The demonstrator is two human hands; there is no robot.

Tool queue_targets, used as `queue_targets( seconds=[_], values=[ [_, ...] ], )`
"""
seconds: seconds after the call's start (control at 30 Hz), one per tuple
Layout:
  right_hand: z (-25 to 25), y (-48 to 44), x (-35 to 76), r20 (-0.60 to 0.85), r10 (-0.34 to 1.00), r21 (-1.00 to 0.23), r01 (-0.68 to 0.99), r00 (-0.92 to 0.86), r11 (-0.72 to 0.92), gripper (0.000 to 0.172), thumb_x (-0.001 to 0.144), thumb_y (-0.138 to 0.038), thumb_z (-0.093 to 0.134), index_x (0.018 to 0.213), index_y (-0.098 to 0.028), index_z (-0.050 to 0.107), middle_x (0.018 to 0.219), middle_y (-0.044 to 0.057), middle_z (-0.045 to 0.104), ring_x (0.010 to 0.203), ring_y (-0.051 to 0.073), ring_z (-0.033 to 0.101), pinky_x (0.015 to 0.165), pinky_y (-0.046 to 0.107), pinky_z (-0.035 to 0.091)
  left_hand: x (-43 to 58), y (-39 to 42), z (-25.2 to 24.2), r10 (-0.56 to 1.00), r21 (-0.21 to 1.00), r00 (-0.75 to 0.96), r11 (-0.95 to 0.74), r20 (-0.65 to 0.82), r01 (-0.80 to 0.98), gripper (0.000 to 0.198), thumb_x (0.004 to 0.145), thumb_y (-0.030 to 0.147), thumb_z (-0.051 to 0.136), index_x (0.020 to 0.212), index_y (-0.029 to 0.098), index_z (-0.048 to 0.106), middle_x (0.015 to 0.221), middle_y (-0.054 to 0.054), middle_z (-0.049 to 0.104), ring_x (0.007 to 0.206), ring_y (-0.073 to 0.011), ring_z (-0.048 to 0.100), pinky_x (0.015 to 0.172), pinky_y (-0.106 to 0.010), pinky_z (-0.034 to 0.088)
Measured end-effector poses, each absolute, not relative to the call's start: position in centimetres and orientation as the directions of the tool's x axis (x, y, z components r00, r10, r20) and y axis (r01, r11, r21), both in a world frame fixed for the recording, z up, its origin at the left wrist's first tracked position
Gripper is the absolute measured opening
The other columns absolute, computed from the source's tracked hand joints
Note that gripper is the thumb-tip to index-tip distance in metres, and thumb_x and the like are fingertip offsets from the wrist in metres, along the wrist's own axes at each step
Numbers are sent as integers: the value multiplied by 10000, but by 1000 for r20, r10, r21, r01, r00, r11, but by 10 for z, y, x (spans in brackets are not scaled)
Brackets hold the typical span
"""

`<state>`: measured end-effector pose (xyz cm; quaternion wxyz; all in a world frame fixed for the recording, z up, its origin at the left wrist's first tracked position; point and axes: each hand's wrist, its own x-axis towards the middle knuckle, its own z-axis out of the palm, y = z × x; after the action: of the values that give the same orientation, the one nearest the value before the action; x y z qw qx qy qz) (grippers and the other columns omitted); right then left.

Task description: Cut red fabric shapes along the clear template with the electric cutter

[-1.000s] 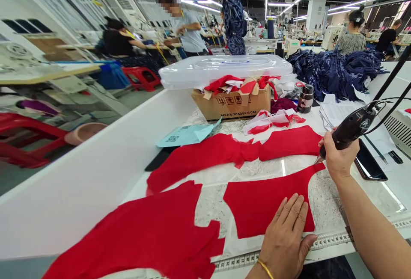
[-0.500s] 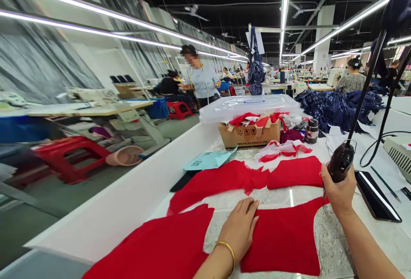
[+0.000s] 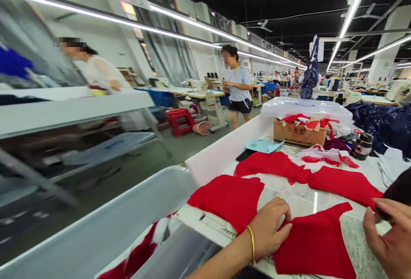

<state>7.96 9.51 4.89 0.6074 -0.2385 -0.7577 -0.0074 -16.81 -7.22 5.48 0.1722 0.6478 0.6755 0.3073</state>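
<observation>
L hand (image 3: pixel 269 225) pinches edge of red fabric panel (image 3: pixel 311 244); R hand (image 3: pixel 391 240) clenched round black elec. cutter (image 3: pixel 397 192), mostly out of frame.

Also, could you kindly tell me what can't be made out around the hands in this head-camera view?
The dark tool in the right hand: cut off by the right edge, partly behind the fingers.
The red fabric: partly hidden under the left hand.
The red cloth at lower left: blurred, partly behind a grey blurred band.
The carton: printing too small to read.

Left hand (image 3: pixel 270 223) curled, right hand (image 3: pixel 390 242) raised
</observation>
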Motion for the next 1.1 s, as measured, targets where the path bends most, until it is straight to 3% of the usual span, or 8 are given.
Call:
queue_targets(
  seconds=[0.07, 0.13, 0.33, 0.47, 0.6, 0.77, 0.93, 1.1],
  values=[
    [41, 91, 68, 864, 266, -137, 308, -427, 941, 203, 927, -248, 612, 1127, -284, 600, 939, 52, 680, 824, 234, 698, 740, 378, 591, -173, -85, 60, 982, 682, -123, -7, 141, 731, 185, 750, 69, 633, 786, 214, 524, 886, -4, 641, 900, -179, 606, 865, -276, 488],
    [32, 94, 56, 752, 265, -91, 302, -604, 949, 173, 966, -272, 531, 1101, -264, 639, 970, 60, 728, 839, 227, 741, 679, 339, 613, -177, -97, 64, 983, 717, -143, 16, 116, 696, 162, 758, 93, 650, 793, 213, 546, 886, 2, 645, 868, -167, 608, 843, -264, 492],
    [5, 112, 32, 397, 409, -285, 313, -821, 906, 306, 928, -321, 506, 1150, -248, 704, 1151, 112, 746, 1018, 258, 763, 816, 379, 654, -187, -126, 69, 985, 796, -163, 52, 60, 603, 125, 772, 160, 700, 786, 212, 587, 876, 19, 671, 824, -148, 616, 813, -245, 501],
    [5, 104, 23, 332, 439, -432, 279, -835, 858, 246, 889, -362, 483, 857, -261, 705, 876, 75, 736, 731, 223, 755, 654, 343, 640, -191, -138, 71, 988, 812, -138, 23, 71, 584, 134, 779, 160, 724, 789, 207, 598, 859, 22, 681, 835, -147, 633, 800, -230, 502],
    [16, 102, 20, 254, 436, -481, 278, -864, 832, 266, 866, -405, 494, 669, -270, 611, 683, 24, 672, 526, 191, 672, 487, 304, 566, -201, -141, 72, 983, 665, -112, -15, 148, 747, 135, 818, 159, 754, 834, 202, 627, 872, 36, 704, 775, -114, 656, 719, -181, 509],
    [53, 105, 9, 442, 496, -474, 274, -748, 836, 234, 866, -471, 574, 787, -259, 634, 764, 37, 731, 475, 180, 641, 408, 285, 507, -240, -128, 83, 954, 504, -159, 9, 255, 864, 88, 841, 143, 715, 851, 200, 648, 861, 7, 697, 816, -154, 665, 776, -236, 543],
    [90, 66, -24, 810, 400, -340, 213, -429, 916, 223, 975, -432, 546, 886, -237, 605, 915, 82, 734, 635, 173, 684, 459, 248, 520, -297, -121, 105, 858, 261, -239, 129, 455, 957, 209, 970, 122, 466, 992, 186, 664, 1037, -116, 671, 1113, -289, 570, 1072, -521, 442],
    [65, 21, -49, 713, 127, -179, -4, -689, 984, 177, 1033, -266, 462, 933, -243, 607, 921, 45, 731, 645, 124, 707, 513, 193, 529, -334, -139, 84, 831, 63, -222, 221, 511, 973, 292, 918, 28, 424, 883, 204, 654, 909, -96, 638, 1012, -274, 568, 1109, -565, 418]
  ],
)
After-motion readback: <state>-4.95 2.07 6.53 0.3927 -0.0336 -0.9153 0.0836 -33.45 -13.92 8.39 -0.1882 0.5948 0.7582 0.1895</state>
